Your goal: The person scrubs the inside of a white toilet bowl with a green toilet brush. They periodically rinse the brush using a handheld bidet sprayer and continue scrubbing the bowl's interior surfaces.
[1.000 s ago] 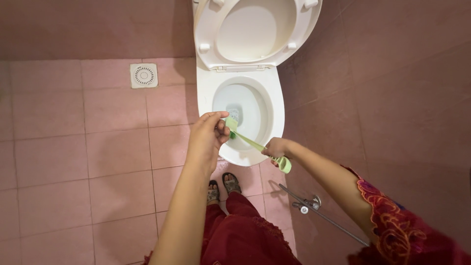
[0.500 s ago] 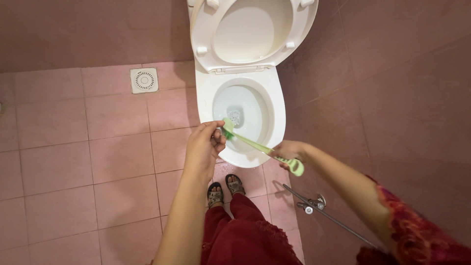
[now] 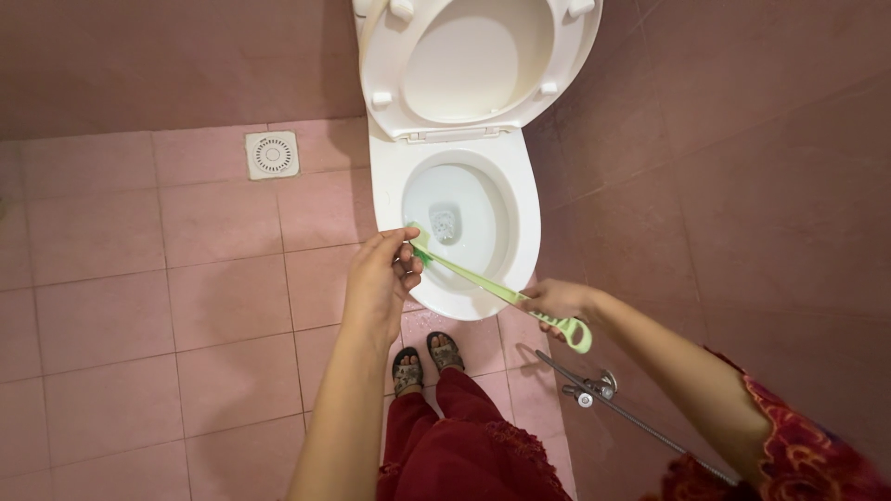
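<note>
- The toilet bowl (image 3: 529, 232) is the landmark: white glazed ceramic, smooth and rounded, with its white plastic seat and lid (image 3: 478, 60) tipped up against the wall behind it, so the basin lies open.
- The green brush (image 3: 483, 283) spans the near rim of the bowl, a thin, flat, pale green plastic stick slanting from the bowl's near-left edge down to its near-right side.
- The left hand (image 3: 380, 278) is at the bowl's near-left rim; its grip is pinched together on the darker green head end of the brush, thumb and fingertips closed round it, seemingly to steady or work that end.
- The right hand (image 3: 555, 301) is just off the bowl's near-right edge; its grip is clamped on the handle, whose looped end sticks out past the fingers. Holding both ends keeps the stick taut and level above the rim.
- The spray hose (image 3: 613, 408) lies on the floor to the near right of the bowl, a ribbed metal line with a chrome nozzle.
- The floor drain (image 3: 273, 153) is well to the left of the bowl, a square white grate set in matte pink floor tiles (image 3: 121, 315) with thin grout lines.
- Sandalled feet (image 3: 424, 362) stand just in front of the bowl, above a dark red garment.
</note>
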